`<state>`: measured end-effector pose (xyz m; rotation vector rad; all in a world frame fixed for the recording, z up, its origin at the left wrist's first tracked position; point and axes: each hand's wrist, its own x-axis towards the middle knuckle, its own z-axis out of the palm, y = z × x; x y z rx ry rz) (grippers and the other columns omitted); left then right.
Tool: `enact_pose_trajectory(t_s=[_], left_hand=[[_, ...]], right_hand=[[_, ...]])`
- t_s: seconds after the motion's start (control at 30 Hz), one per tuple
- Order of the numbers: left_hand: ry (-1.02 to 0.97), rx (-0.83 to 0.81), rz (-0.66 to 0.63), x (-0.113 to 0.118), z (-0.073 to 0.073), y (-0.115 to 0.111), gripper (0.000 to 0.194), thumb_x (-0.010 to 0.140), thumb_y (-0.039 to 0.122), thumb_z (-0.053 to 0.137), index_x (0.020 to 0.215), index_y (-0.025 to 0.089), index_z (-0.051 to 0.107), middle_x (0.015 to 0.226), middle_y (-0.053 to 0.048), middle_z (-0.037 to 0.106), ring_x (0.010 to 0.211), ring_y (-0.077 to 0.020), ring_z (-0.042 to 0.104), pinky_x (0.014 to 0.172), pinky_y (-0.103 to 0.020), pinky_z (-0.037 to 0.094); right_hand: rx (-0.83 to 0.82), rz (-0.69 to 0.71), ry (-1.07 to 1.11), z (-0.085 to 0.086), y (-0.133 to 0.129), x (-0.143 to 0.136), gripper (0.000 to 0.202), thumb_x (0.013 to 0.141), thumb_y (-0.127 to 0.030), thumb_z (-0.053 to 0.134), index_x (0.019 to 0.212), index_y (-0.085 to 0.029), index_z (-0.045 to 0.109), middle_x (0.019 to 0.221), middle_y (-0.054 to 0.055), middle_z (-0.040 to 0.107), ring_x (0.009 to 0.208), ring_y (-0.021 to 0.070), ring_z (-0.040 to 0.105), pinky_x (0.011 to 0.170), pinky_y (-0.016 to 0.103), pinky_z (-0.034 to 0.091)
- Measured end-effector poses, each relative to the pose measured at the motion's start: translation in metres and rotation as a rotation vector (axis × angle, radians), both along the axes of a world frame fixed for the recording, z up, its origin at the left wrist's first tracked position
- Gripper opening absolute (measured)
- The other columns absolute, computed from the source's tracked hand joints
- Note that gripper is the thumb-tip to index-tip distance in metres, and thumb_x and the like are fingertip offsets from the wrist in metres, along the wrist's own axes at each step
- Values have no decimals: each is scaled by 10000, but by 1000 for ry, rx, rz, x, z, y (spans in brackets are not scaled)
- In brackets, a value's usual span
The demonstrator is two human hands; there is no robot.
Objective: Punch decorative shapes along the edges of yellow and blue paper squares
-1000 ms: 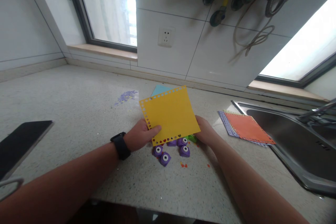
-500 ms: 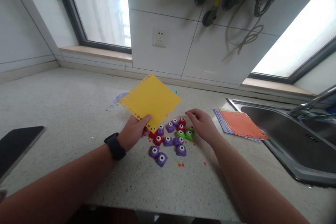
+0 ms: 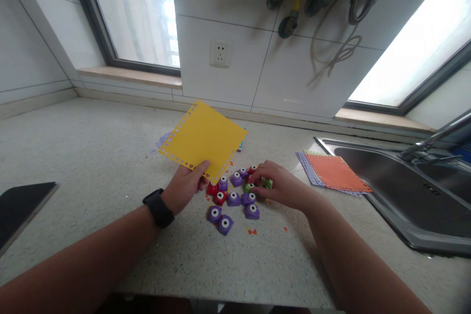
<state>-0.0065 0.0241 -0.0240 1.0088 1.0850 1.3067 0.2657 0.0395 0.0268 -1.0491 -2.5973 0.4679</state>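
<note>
My left hand [image 3: 189, 178] pinches the lower corner of a yellow paper sheet [image 3: 204, 140], thumb on top. Small cut-out shapes run along several of its edges. The sheet is held tilted above the counter. My right hand [image 3: 279, 184] is among the craft punches, its thumb and fingers curled around a green craft punch [image 3: 250, 188], close to a red one [image 3: 252, 169]. Part of the green group is hidden under this hand. Several purple punches [image 3: 233, 198] and red punches [image 3: 220, 198] stand around, with white round buttons on top.
Orange paper [image 3: 336, 172] lies on other punched sheets beside the steel sink [image 3: 390, 206] at right. Purple paper bits [image 3: 160, 143] are scattered behind the yellow sheet, and orange bits [image 3: 252, 231] lie in front. A dark flat object [image 3: 25, 208] rests at far left.
My right hand has moved left and down onto the green and red punches, its fingers now curled among them. My left hand still holds the yellow sheet, which has shifted slightly left in view.
</note>
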Motion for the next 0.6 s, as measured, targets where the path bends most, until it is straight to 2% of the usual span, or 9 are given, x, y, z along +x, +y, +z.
enact_pose_trajectory(t_s=[0.13, 0.27, 0.43, 0.53, 0.6], left_hand=[[17, 19, -25, 0, 0, 0, 320, 807, 469, 739, 786, 171, 623, 555, 50, 582, 424, -74, 470, 415, -190, 357], [38, 28, -43, 0, 0, -1, 326, 794, 462, 749, 731, 171, 617, 548, 44, 570, 427, -79, 467, 417, -198, 356], [62, 32, -69, -1, -2, -1, 341, 810, 465, 735, 691, 169, 614, 540, 37, 566, 432, -81, 462, 424, -200, 363], [87, 39, -76, -1, -4, -1, 371, 827, 486, 717, 668, 169, 608, 535, 33, 568, 444, -86, 476, 441, -203, 376], [123, 41, -85, -2, -4, -2, 392, 827, 514, 706, 664, 171, 610, 532, 31, 570, 448, -93, 479, 449, -211, 378]], right_hand=[[49, -56, -3, -7, 2, -3, 129, 922, -312, 694, 1032, -254, 729, 885, 48, 690, 880, 229, 584, 812, 378, 460], [94, -38, -17, -14, 3, -4, 222, 913, -361, 706, 1113, -274, 748, 965, 76, 685, 934, 255, 571, 864, 420, 452], [92, -43, -25, -11, 1, -4, 212, 906, -352, 715, 1098, -266, 745, 993, 81, 687, 948, 260, 574, 871, 430, 453], [66, -89, 60, -9, -1, -6, 156, 911, -314, 710, 1057, -258, 717, 1016, 71, 696, 985, 249, 590, 902, 428, 463], [6, -183, 188, -10, -1, -6, 138, 926, -294, 682, 1058, -252, 676, 1023, 64, 701, 959, 228, 617, 886, 417, 487]])
